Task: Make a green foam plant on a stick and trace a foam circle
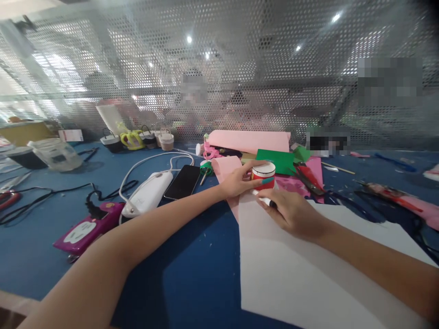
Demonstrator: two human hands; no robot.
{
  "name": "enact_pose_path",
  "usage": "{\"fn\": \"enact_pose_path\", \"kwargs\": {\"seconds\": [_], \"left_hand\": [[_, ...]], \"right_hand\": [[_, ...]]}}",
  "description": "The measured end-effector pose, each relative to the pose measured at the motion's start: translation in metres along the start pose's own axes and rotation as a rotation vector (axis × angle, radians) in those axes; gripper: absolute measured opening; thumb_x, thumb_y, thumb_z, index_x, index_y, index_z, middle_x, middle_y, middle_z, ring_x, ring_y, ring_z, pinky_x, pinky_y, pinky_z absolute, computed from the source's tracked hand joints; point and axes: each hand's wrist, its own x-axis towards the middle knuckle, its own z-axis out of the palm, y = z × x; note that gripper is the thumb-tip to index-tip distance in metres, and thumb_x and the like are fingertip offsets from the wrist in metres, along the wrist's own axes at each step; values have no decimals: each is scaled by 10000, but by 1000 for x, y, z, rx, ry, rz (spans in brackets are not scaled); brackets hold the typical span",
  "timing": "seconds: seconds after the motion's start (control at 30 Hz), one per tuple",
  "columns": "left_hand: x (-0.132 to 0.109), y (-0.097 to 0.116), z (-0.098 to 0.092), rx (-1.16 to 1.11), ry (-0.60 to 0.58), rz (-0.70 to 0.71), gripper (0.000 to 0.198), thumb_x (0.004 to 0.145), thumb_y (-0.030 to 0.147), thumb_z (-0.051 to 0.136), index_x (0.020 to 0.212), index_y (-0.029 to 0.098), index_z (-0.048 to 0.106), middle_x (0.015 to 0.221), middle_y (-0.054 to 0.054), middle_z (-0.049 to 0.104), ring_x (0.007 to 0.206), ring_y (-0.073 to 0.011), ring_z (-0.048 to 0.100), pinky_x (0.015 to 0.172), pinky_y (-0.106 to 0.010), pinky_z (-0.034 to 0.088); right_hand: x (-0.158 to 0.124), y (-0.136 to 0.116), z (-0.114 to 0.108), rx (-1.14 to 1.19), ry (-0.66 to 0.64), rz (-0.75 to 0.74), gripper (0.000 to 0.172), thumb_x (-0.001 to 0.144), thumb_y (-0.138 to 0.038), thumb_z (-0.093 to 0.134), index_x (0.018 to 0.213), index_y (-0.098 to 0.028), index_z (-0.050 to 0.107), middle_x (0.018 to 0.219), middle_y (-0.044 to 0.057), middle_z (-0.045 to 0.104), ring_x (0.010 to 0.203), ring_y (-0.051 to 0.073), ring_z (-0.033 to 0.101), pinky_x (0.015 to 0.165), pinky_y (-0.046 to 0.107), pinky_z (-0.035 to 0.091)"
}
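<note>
My left hand (238, 180) is closed around a small red cup-shaped piece (267, 176) with a white top and a dark line near its rim. The piece stands at the upper edge of a large white sheet of paper (274, 274). Just below it, my right hand (293, 214) grips a white marker (263, 198) with a black end. The marker's tip is close to the lower side of the piece; whether it touches, I cannot tell. A curled pink sheet (226, 167) lies under my left wrist.
A black phone (183, 182), a white power bank (147, 194) with a cable, and a purple device (89, 228) lie left. Green paper (275, 161), a pink roll (250, 140) and red-handled scissors (308, 179) lie behind. Small cups (167, 140) stand along the perforated metal screen (222, 68).
</note>
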Motion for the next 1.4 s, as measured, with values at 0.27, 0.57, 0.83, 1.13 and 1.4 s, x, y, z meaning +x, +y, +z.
{"fn": "enact_pose_path", "kwargs": {"seconds": [0.27,0.57,0.83,1.13,1.4], "left_hand": [[1,0,1,-23,12,-5,594,781,345,674,1329,232,475,1399,-124,482,1251,-298,495,1011,-436,426],[1,7,3,-74,31,-52,589,763,329,696,1308,226,498,1412,-130,462,1239,-314,502,1017,-467,418],[1,10,4,-63,36,-71,586,750,368,703,1289,239,512,1383,-122,496,1220,-296,517,1006,-448,420],[1,10,3,-53,36,-63,583,753,345,702,1296,254,511,1398,-114,486,1223,-291,518,1004,-437,427],[1,6,3,-94,25,-67,585,763,329,695,1306,246,495,1411,-115,475,1222,-279,522,1000,-415,433]], "right_hand": [[5,-5,10,-214,-60,-101,160,937,-117,354,960,-128,511,713,90,656,622,206,633,511,293,429],[10,-13,2,-228,-17,-173,233,965,-124,290,912,-98,516,675,108,637,597,203,617,500,297,444],[1,-13,-6,-195,-51,-167,132,942,-121,368,909,-124,496,653,69,603,547,182,556,474,294,404],[0,-10,-9,-142,-18,-160,119,933,-123,381,896,-145,491,643,43,570,550,167,525,494,282,391],[4,-13,-4,-137,-45,-215,172,940,-89,341,905,-146,499,647,33,561,573,164,526,529,276,415]]}}
